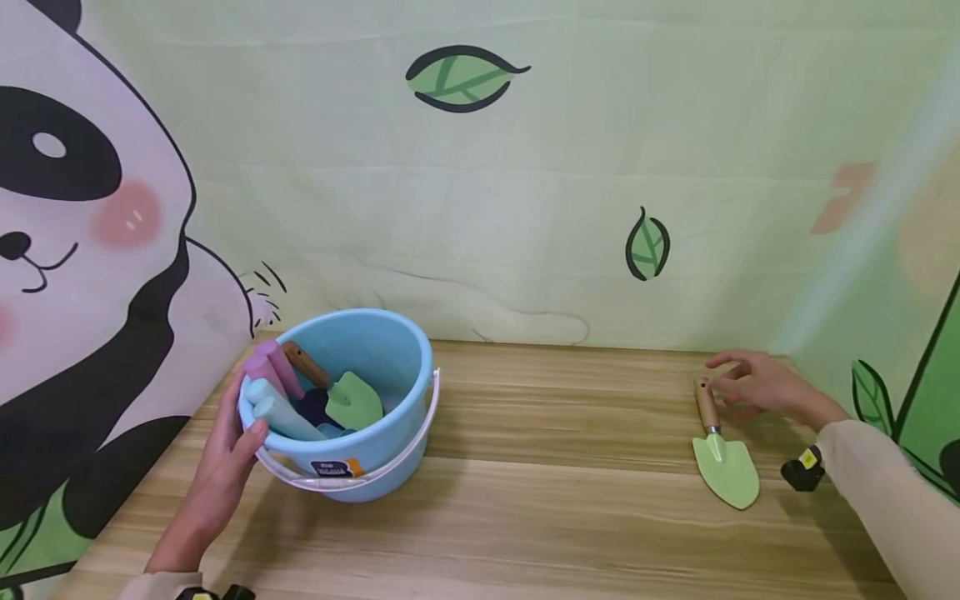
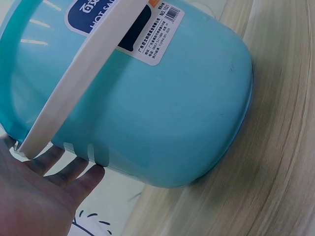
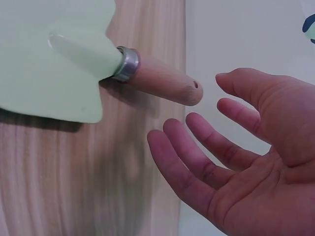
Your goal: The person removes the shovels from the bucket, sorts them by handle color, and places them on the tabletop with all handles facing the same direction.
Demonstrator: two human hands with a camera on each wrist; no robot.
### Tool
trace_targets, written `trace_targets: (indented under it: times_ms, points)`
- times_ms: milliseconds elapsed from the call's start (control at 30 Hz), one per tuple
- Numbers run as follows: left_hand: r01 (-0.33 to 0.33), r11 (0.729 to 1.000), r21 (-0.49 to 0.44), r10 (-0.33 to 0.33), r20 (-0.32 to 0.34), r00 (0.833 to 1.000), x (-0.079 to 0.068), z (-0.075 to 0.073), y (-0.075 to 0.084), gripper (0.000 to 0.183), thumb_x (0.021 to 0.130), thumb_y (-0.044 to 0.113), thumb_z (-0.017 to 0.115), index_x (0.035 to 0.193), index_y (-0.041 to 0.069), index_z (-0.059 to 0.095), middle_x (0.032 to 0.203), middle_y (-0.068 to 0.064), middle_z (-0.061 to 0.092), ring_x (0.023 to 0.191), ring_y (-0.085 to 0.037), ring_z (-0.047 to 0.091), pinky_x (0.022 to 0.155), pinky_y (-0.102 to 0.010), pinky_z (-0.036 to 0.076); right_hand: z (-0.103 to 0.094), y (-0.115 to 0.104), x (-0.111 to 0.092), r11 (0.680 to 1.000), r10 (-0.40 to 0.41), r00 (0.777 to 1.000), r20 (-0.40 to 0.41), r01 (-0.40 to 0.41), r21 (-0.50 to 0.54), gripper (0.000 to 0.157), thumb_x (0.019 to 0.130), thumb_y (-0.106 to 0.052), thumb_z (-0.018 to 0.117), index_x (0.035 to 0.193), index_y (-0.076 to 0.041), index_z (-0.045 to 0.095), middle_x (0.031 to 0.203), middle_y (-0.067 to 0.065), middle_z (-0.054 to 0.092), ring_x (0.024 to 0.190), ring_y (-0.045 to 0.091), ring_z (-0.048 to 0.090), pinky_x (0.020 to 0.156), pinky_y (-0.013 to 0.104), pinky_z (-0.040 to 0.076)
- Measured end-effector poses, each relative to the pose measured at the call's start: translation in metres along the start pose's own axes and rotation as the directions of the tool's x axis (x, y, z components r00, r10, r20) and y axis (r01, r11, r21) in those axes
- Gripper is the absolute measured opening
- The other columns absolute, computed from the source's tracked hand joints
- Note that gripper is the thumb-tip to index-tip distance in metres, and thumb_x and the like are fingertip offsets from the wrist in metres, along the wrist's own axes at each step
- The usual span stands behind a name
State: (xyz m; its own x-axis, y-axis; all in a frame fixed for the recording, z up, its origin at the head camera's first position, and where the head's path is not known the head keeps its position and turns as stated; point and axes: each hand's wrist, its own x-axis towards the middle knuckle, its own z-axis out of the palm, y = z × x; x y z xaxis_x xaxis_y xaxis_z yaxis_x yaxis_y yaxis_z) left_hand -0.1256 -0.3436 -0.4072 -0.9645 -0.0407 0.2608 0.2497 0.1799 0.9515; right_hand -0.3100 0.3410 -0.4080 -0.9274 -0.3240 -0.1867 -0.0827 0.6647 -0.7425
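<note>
My left hand [image 1: 217,475] holds the rim of a light blue bucket [image 1: 405,454] at the table's left, its thumb at the rim and its fingers against the outer wall. In the left wrist view the fingers [image 2: 84,184] show spread beside the bucket's white handle [image 2: 81,78]. Inside the bucket lie a small green trowel [image 1: 356,402] with a wooden grip, two pink-purple rods and two pale blue rods; their lower ends are hidden. Another green trowel [image 1: 726,471] lies on the table at the right. Close to its wooden grip [image 3: 162,83], my right hand [image 3: 256,152] hovers with relaxed, parted fingers, holding nothing.
A wood-grain table [image 1: 555,517] carries the bucket and the loose trowel. Behind it hangs a pale green backdrop [image 1: 540,183] with leaf prints and a large panda [image 1: 142,275] on the left. A black wrist device [image 1: 802,469] sits under the right sleeve.
</note>
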Motion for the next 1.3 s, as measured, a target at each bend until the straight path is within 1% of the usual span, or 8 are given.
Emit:
trace_targets:
  times_ms: [133, 333, 433, 633, 767, 967, 1067, 1300]
  points:
    - [0.008, 1.0, 0.01, -0.008, -0.001, 1.0, 0.001, 0.0, 0.001, 0.066, 0.108, 0.019, 0.039, 0.164, 0.04, 0.01, 0.166, -0.004, 0.014, 0.138, -0.02, 0.029, 0.096, -0.011, 0.042, -0.005, -0.003, 0.0, 0.999, -0.009, 1.0, -0.003, 0.008, -0.045, 0.058, 0.105, -0.028, 0.061, 0.146, 0.007, 0.042, 0.128, 0.039, 0.054, 0.097, 0.037, 0.07, 0.072, 0.047, 0.062]
    - [-0.014, 1.0, -0.009, 0.014, 0.008, 1.0, 0.001, 0.0, 0.001, 0.067, 0.108, 0.018, 0.039, 0.164, 0.039, 0.01, 0.167, -0.004, 0.013, 0.141, -0.019, 0.026, 0.097, -0.011, 0.041, -0.011, -0.009, 0.0, 0.998, -0.022, 1.0, 0.003, 0.022, -0.053, 0.051, 0.106, -0.022, 0.059, 0.145, 0.006, 0.043, 0.128, 0.037, 0.055, 0.098, 0.037, 0.068, 0.073, 0.048, 0.062]
    - [-0.016, 1.0, 0.004, 0.016, 0.009, 1.0, 0.001, 0.0, 0.001, 0.066, 0.109, 0.018, 0.038, 0.164, 0.04, 0.01, 0.168, -0.003, 0.012, 0.143, -0.02, 0.025, 0.097, -0.01, 0.041, -0.012, -0.013, -0.001, 0.998, -0.026, 1.0, 0.001, 0.026, -0.054, 0.05, 0.106, -0.022, 0.059, 0.145, 0.005, 0.044, 0.129, 0.038, 0.054, 0.098, 0.037, 0.068, 0.074, 0.049, 0.062]
    - [0.008, 0.999, 0.04, -0.009, 0.011, 1.0, 0.002, -0.001, 0.002, 0.066, 0.11, 0.021, 0.038, 0.163, 0.044, 0.007, 0.169, -0.004, 0.009, 0.146, -0.025, 0.021, 0.097, -0.012, 0.04, -0.013, -0.02, -0.003, 0.998, -0.033, 0.999, 0.006, 0.034, -0.052, 0.049, 0.106, -0.022, 0.06, 0.144, 0.005, 0.044, 0.132, 0.04, 0.051, 0.099, 0.038, 0.067, 0.075, 0.049, 0.062]
    - [0.012, 0.999, 0.038, -0.013, 0.013, 1.0, 0.001, -0.001, 0.002, 0.066, 0.11, 0.022, 0.038, 0.163, 0.044, 0.007, 0.169, -0.004, 0.008, 0.146, -0.027, 0.021, 0.097, -0.013, 0.04, -0.013, -0.024, -0.002, 0.996, -0.05, 0.999, 0.012, 0.051, -0.07, 0.048, 0.106, -0.022, 0.06, 0.143, 0.005, 0.045, 0.133, 0.04, 0.051, 0.1, 0.038, 0.067, 0.075, 0.048, 0.062]
    - [0.003, 0.999, 0.04, -0.004, 0.016, 1.0, 0.001, -0.001, 0.003, 0.066, 0.11, 0.021, 0.038, 0.164, 0.043, 0.007, 0.169, -0.003, 0.008, 0.145, -0.025, 0.021, 0.097, -0.012, 0.04, -0.015, -0.032, 0.0, 0.991, -0.086, 0.996, 0.026, 0.088, -0.105, 0.049, 0.105, -0.024, 0.061, 0.142, 0.004, 0.046, 0.132, 0.041, 0.052, 0.1, 0.037, 0.068, 0.071, 0.045, 0.062]
    - [-0.002, 0.999, 0.034, 0.002, 0.018, 1.0, 0.0, -0.001, 0.003, 0.066, 0.11, 0.021, 0.038, 0.164, 0.043, 0.007, 0.169, -0.003, 0.009, 0.146, -0.024, 0.021, 0.097, -0.012, 0.04, -0.017, -0.037, 0.0, 0.988, -0.087, 0.996, 0.029, 0.09, -0.123, 0.049, 0.105, -0.024, 0.062, 0.142, 0.003, 0.047, 0.131, 0.039, 0.055, 0.1, 0.035, 0.068, 0.071, 0.045, 0.062]
    - [-0.028, 1.0, 0.001, 0.028, 0.012, 1.0, 0.001, 0.001, 0.001, 0.066, 0.109, 0.016, 0.039, 0.164, 0.038, 0.01, 0.167, -0.004, 0.012, 0.142, -0.019, 0.025, 0.097, -0.011, 0.041, -0.023, -0.051, 0.002, 0.979, -0.104, 0.993, 0.048, 0.111, -0.171, 0.049, 0.104, -0.026, 0.064, 0.141, 0.002, 0.048, 0.128, 0.035, 0.058, 0.097, 0.03, 0.068, 0.072, 0.045, 0.062]
